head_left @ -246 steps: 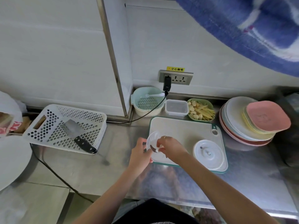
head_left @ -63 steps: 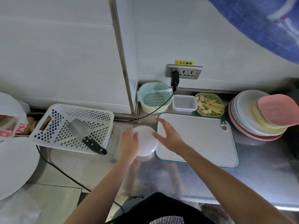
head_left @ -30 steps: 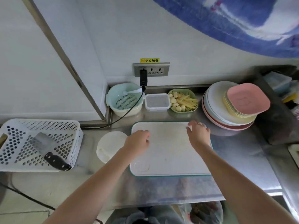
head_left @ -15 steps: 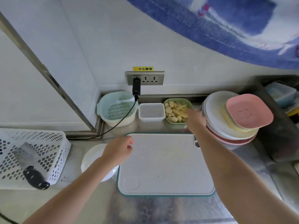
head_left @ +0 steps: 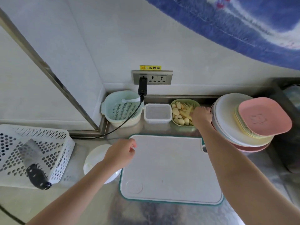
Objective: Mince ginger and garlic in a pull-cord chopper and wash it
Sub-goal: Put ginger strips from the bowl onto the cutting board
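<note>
The right hand (head_left: 201, 116) is stretched far forward over the steel counter (head_left: 253, 179), its knuckles up and its fingers curled down onto the right edge of the green dish (head_left: 186, 101) that holds peeled garlic cloves (head_left: 177, 113) and ginger strips (head_left: 186, 111). The fingertips are hidden under the hand, so whether they grip the rim, pinch some ginger or only touch cannot be told. The left hand (head_left: 121, 154) hovers loosely curled at the back left corner of the white cutting board (head_left: 170, 166), holding nothing, fingers half closed and thumb towards the board. Partly under its wrist, just left of the board, sits the white pull-cord chopper (head_left: 95, 157), lid on.

Half a second ago the right hand was short of the dish, near its front right corner; now it lies on the dish itself, beside the stack of plates (head_left: 227, 111). The left hand keeps much the same place by the board's corner. A second ago both hands lay flat on the board. Two seconds ago they were at the chopper.

Behind the board stand a mint colander bowl (head_left: 113, 103) and a clear lidded box (head_left: 157, 112). A cleaver (head_left: 32, 161) lies across the white perforated basket (head_left: 61, 140) at the left.
</note>
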